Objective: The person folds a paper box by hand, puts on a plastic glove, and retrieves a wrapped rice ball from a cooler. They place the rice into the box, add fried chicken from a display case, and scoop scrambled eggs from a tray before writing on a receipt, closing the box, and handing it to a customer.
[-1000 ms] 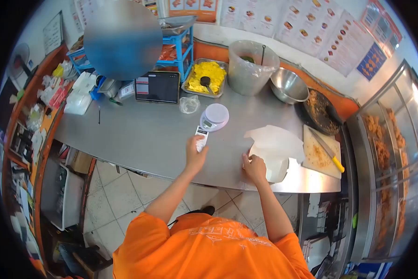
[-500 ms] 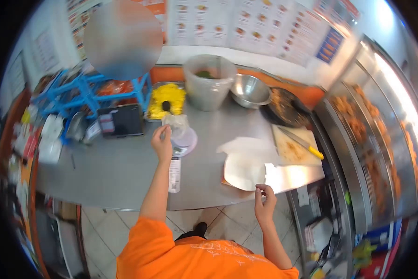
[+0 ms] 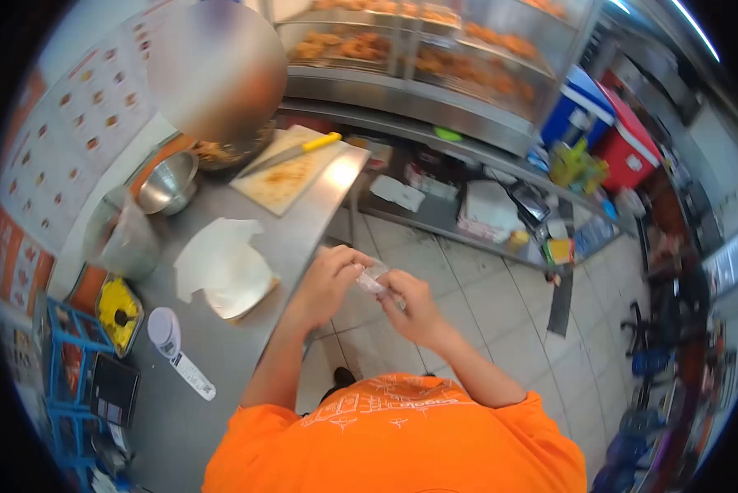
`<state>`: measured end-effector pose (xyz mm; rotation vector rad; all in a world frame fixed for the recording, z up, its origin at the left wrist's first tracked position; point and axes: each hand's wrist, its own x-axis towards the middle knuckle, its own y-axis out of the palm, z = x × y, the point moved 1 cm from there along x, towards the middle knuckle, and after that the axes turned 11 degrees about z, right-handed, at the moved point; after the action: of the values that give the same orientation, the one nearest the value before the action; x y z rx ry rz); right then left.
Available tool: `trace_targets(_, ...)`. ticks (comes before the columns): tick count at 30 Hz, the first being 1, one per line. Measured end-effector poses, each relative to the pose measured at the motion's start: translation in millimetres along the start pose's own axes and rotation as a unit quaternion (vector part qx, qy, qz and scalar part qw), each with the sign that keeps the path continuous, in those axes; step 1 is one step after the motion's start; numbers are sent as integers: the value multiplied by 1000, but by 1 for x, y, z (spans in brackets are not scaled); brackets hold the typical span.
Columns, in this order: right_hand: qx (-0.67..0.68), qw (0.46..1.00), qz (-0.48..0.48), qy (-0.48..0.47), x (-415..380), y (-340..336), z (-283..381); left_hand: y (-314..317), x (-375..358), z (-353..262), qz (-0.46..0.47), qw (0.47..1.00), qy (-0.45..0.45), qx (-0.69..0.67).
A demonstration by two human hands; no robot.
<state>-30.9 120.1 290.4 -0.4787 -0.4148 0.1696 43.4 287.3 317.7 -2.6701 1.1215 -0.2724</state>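
In front of my body, just past the table's edge, both hands meet at a small crumpled clear plastic bag (image 3: 372, 277). My left hand (image 3: 329, 281) pinches its left side with curled fingers. The fingers of my right hand (image 3: 414, 302) close on its other side. What the bag contains, if anything, is too small to make out. Left of my hands, on the steel table (image 3: 180, 427), sits a container lined with white paper (image 3: 236, 282).
A yellow-handled knife (image 3: 291, 154) lies across a cutting board (image 3: 282, 185). A kitchen scale (image 3: 165, 330), metal bowl (image 3: 169, 186), large translucent bucket (image 3: 125, 242) and tray of yellow food (image 3: 116, 316) line the table. A glass display case (image 3: 434, 62) of fried food stands beyond.
My view has turned right. My left hand has left the scale area with the clear plastic bag and joined my right hand, which has moved away from the paper-lined container.
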Motion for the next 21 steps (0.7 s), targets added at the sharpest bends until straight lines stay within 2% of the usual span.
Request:
trace_targets(1, 186, 976, 53, 96, -21, -19, -8, 7, 18, -2, 24, 1000, -3, -3)
trace_targets(2, 291, 948, 33, 128, -41, -42, -9, 20, 38, -5, 171, 984, 5, 42)
trace_targets(3, 289, 948, 12, 132, -64, -64, -17, 35, 59, -8, 313, 945, 20, 88)
trace_targets(4, 336, 933, -4, 131, -88, -86, -28, 56, 82, 4, 396, 915, 69, 31)
trace_targets(5, 382, 915, -22, 127, -109, -105, -37, 83, 100, 5, 417, 905, 77, 33)
trace_targets(6, 376, 916, -49, 127, -131, -121, -46, 117, 118, 3, 452, 886, 41, -98)
trace_targets(7, 473, 870, -103, 95, -153, -135, -52, 151, 132, -3, 479, 848, -3, -227)
trace_targets(8, 561, 812, -155, 54, -175, -148, -56, 184, 141, -7, 456, 821, -97, -330)
trace_targets(9, 551, 813, -180, 49, -197, -163, -57, 216, 155, -11, 480, 810, -96, -323)
trace_targets(11, 650, 730, -213, 10, -231, -188, -58, 273, 184, -8, 453, 758, -73, -463)
trace_targets(12, 645, 730, -228, 5, -244, -197, -58, 298, 197, -5, 459, 759, -68, -456)
trace_targets(14, 717, 691, -88, 28, -267, -215, -61, 340, 211, -31, 479, 768, -79, -417)
trace_targets(15, 716, 690, -97, 26, -277, -222, -63, 357, 217, -43, 486, 783, -83, -380)
trace_targets(17, 624, 774, -102, 40, -294, -238, -67, 391, 232, -51, 517, 755, -102, -391)
trace_targets(20, 598, 791, -123, 48, -303, -263, -74, 429, 263, -48, 572, 732, -91, -358)
trace_targets(21, 596, 791, -129, 48, -304, -270, -80, 440, 271, -48, 607, 705, -100, -352)
